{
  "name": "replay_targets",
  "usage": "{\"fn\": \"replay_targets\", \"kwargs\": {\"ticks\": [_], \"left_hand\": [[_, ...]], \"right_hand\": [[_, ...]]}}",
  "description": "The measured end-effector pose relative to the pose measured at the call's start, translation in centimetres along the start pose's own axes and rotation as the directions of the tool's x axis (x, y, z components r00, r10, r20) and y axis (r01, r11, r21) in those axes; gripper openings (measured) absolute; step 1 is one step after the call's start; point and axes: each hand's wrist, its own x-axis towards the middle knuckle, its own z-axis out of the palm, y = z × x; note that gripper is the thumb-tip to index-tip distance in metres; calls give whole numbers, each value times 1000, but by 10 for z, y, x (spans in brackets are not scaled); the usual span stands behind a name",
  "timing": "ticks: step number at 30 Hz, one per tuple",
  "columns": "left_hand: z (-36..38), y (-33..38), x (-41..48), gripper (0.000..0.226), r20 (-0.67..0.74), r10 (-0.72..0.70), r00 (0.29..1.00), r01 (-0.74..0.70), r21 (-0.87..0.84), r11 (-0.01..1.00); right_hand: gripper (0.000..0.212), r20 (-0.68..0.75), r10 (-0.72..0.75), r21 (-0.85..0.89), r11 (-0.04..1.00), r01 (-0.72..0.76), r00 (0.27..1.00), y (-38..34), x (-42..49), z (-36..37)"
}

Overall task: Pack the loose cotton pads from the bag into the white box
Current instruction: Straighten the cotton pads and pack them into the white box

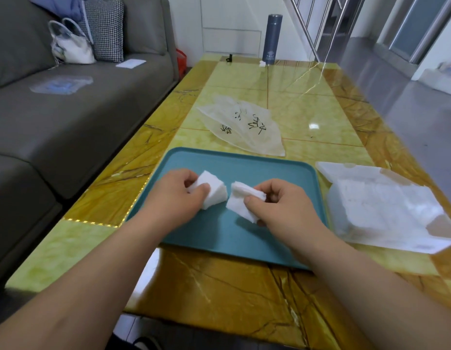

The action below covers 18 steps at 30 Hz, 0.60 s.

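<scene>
Over the teal tray (219, 236), my left hand (176, 195) grips a small stack of white cotton pads (214, 189) between thumb and fingers. My right hand (282, 203) pinches a second stack of white cotton pads (240, 200) just to the right of the first. The two stacks sit close together with a narrow gap between them. The open white box (385, 205), with white pads lying inside, stands on the table to the right of the tray. The flattened, see-through bag (244, 125) with black lettering lies beyond the tray.
The tray sits on a glossy yellow and brown marble table (219, 294). A dark flask (272, 39) stands at the far end. A grey sofa (68, 109) with a white handbag (70, 44) runs along the left. Grey floor lies to the right.
</scene>
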Motion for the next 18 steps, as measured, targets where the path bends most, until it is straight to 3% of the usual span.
{"fn": "replay_targets", "kwargs": {"ticks": [7, 14, 18], "left_hand": [[25, 17, -3, 30, 137, 211, 968, -216, 17, 976], [39, 26, -2, 16, 9, 409, 913, -407, 104, 907], [29, 33, -6, 19, -15, 349, 937, -349, 20, 937]], "right_hand": [[9, -65, 25, -35, 999, -28, 998, 5, -7, -25], [5, -99, 62, 42, 997, -59, 993, 7, -6, -40], [9, -62, 36, 60, 998, -32, 997, 7, -2, -41]]}}
